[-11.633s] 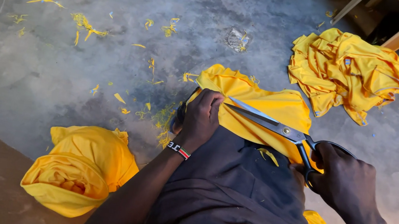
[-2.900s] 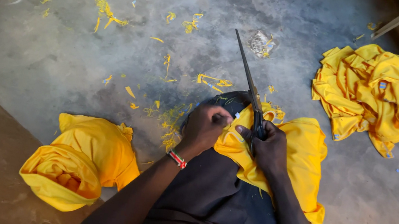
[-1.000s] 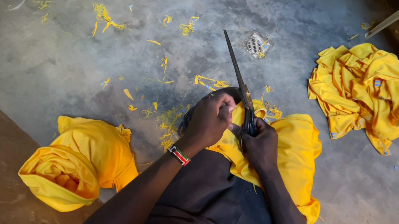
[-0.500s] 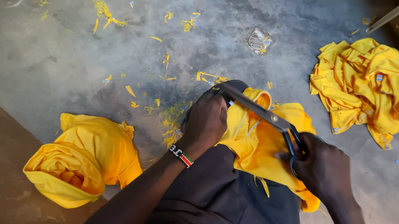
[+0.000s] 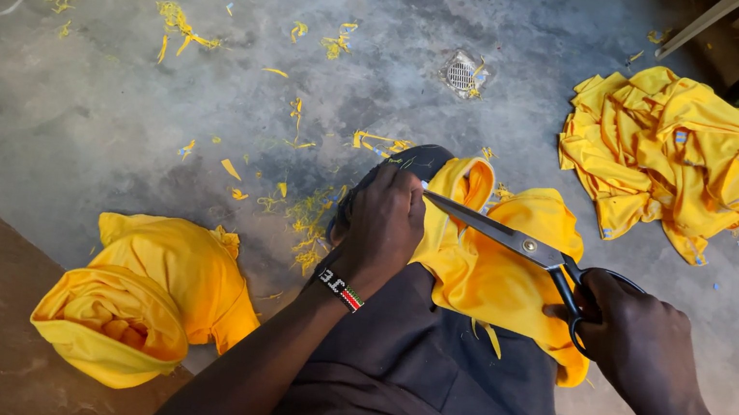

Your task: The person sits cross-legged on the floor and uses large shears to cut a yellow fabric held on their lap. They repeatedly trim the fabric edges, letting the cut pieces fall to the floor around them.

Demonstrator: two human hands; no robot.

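Right hand (image 5: pixel 638 340) grips long black steel scissors (image 5: pixel 520 245), blades pointing ten o'clock toward left hand (image 5: pixel 383 224) pinning yellow fabric (image 5: pixel 496 275).

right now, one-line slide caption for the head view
Right hand works black scissors across yellow fabric that the left hand pins on the lap.

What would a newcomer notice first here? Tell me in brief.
The scissors at centre, held in the right hand, with blades laid over yellow cloth on the person's lap, while the left hand pins the cloth. Next, the yellow heaps: one at upper right, one at lower left. Yellow scraps litter the grey floor.
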